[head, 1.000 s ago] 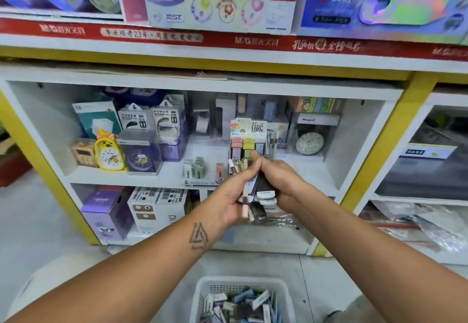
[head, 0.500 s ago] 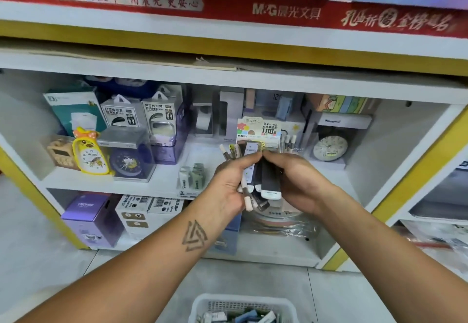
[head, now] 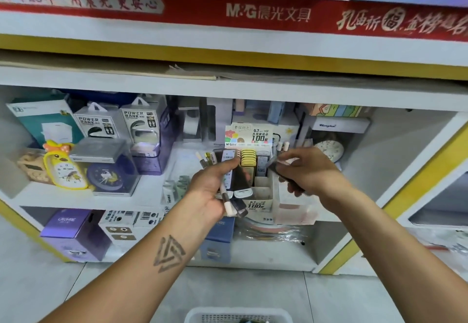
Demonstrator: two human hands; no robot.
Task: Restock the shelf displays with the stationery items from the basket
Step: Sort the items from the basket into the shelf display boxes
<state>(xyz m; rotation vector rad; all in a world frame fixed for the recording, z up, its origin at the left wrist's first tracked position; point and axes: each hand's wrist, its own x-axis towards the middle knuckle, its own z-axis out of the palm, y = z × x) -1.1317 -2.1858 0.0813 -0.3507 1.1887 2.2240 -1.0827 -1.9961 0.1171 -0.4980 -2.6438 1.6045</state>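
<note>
My left hand [head: 211,191] is curled round a held bunch, forearm stretched forward; my right hand [head: 307,170] pinches with thumb and fingers, wrist bent.

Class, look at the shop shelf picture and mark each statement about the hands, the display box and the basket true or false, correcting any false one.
1. The left hand grips a bundle of lead cases. True.
2. The right hand is empty. False: it pinches one dark case.
3. The display box holds a row of yellow cases. True.
4. The basket sits on the shelf. False: it is on the floor, below the hands.
</note>
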